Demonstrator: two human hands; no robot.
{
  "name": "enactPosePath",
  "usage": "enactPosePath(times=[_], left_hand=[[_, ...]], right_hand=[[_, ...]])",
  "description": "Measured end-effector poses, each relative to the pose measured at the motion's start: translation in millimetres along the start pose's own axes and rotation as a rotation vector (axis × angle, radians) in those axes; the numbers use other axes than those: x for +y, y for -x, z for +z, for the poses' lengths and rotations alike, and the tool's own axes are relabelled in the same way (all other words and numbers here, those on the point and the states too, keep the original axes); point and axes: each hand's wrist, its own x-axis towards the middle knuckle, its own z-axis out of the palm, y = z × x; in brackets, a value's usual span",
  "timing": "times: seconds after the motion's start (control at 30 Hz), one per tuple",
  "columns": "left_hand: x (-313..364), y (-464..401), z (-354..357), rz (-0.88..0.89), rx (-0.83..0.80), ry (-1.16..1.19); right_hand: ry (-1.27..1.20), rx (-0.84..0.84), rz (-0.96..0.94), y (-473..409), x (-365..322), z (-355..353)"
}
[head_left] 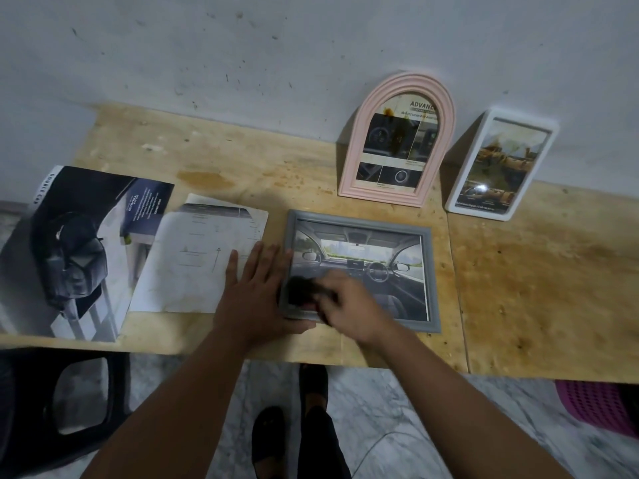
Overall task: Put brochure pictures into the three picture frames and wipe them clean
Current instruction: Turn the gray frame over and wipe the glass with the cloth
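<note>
— Grey frame (361, 271)?
— Lying flat near the table's (536, 271) front edge, car-interior picture inside.
— Left hand (256, 288)?
— Spread flat, fingers straight, pressing the frame's left side and overlapping a loose brochure page (193, 261).
— Right hand (349, 305)?
— Curled around a dark cloth (304, 292) (blurred) on the glass at the frame's front-left corner.
— Others?
— Pink arched frame (397, 140) and white frame (501, 164) propped against the wall at the back edge, both stained.

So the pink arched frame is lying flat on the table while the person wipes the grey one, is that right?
Not quite. In the head view the pink arched frame stands leaning against the wall; the grey frame lies flat, wiped by the right hand with a dark cloth.
</note>
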Motion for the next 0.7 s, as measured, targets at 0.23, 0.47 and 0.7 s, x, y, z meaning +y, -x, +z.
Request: enactPosePath(times=[0.23, 0.47, 0.7], left_hand=[[1, 0, -2, -0.009, -0.017, -0.005], [1, 0, 1, 0.003, -0.011, -0.002], [1, -1, -3, -0.015, -0.039, -0.028]], right_hand=[[0.378, 0.416, 0.209, -31, 42, -36], [0.278, -0.004, -0.286, 7, 21, 8], [0.343, 0.479, 0.126, -21, 70, -62]])
